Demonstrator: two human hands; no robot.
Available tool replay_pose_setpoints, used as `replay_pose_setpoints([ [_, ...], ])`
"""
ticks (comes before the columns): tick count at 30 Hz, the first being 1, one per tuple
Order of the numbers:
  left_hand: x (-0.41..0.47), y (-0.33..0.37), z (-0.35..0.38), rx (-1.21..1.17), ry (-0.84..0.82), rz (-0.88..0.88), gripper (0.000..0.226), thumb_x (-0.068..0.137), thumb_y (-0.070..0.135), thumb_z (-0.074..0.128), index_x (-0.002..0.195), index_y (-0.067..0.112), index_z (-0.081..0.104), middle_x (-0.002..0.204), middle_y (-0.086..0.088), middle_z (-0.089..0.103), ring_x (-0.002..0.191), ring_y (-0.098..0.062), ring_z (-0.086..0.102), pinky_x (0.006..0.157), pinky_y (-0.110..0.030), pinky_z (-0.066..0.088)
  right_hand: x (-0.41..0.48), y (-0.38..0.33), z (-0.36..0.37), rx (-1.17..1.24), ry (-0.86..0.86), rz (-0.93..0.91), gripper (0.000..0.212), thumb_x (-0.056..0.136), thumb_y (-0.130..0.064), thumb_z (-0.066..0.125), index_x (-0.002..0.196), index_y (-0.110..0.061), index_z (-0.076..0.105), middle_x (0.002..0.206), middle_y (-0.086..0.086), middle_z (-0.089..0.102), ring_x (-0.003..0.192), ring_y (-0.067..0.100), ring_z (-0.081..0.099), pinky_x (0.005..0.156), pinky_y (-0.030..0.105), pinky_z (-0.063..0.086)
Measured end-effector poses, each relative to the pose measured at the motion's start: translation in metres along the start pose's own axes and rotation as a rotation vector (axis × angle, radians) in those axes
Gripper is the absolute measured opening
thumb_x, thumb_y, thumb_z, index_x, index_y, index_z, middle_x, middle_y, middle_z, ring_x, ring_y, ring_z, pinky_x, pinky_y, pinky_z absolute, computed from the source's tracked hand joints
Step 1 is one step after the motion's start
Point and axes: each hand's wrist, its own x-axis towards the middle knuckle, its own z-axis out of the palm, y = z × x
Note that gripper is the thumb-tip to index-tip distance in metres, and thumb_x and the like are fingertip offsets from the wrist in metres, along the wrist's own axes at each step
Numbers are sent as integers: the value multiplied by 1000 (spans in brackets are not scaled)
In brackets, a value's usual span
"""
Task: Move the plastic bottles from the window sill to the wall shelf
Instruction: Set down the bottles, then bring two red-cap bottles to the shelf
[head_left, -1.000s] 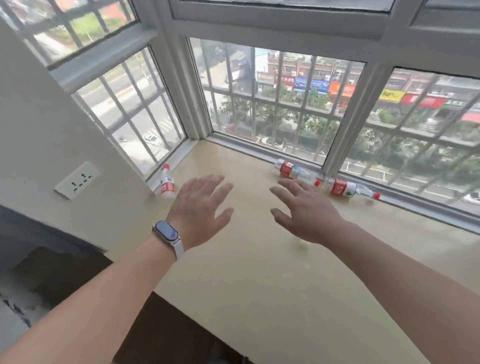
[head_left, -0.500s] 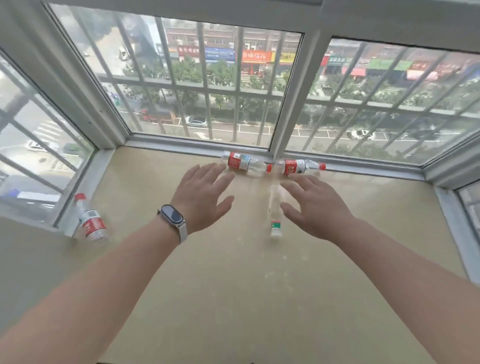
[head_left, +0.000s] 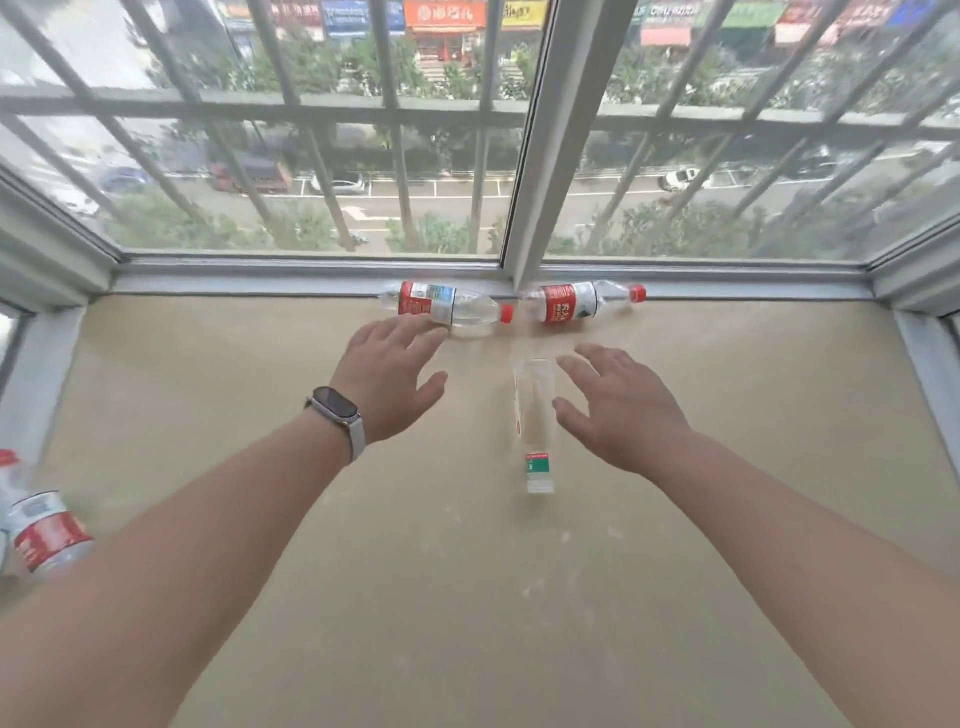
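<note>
We reach over the window sill (head_left: 363, 597) with left hand (head_left: 387, 382) and right hand (head_left: 626, 410) spread empty, fingers apart, clear bottle (head_left: 534, 421) lying between them, two red-label bottles (head_left: 447, 309) by the frame; light, crushable, likely slippery, so grip mid-body.

Both forearms bare, no sleeves in view. Left hand (head_left: 387, 376): no rings or glove seen. Left wrist has a fitness band (head_left: 337, 410), slim oblong pod w/ dark glossy face and pale metallic rim, screen blank; light grey strap runs off it toward 5 o'clock round the wrist. Right hand (head_left: 621, 410) and wrist: nothing worn. Nails short, unpainted as far as visible.
</note>
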Motion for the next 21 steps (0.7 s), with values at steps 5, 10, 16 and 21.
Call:
replay_pose_setpoints([
  [5, 57, -19, 55, -21, 1, -20, 50, 92, 38, 59, 135, 14, 57, 142, -12, 53, 132, -34, 47, 108, -46, 32, 62, 38, 36, -10, 24, 49, 55, 94, -46, 46, 141, -19, 44, 145, 5, 42, 130, 27, 38, 101, 41, 37],
  [10, 98, -33, 106, 0, -34, -29, 55, 91, 37, 60, 142, 16, 51, 150, -13, 45, 137, -35, 40, 112, -46, 27, 117, 71, 74, -41, 42, 73, 56, 91, -43, 49, 139, -15, 44, 138, 9, 47, 121, 33, 44, 93, 45, 43],
  [16, 135, -52, 141, 73, -36, -26, 61, 88, 29, 61, 146, 17, 45, 155, -14, 38, 144, -34, 31, 118, -51, 21, 167, 97, 108, -69, 92, 103, 62, 85, -36, 57, 140, -16, 38, 141, 9, 41, 125, 32, 39, 96, 43, 38],
  [21, 154, -68, 151, 120, -61, -49, 69, 88, 26, 56, 153, 21, 33, 158, -10, 33, 147, -30, 25, 121, -49, 13, 200, 107, 121, -75, 152, 94, 68, 78, -28, 62, 139, -16, 37, 144, 8, 39, 131, 30, 34, 99, 45, 37],
])
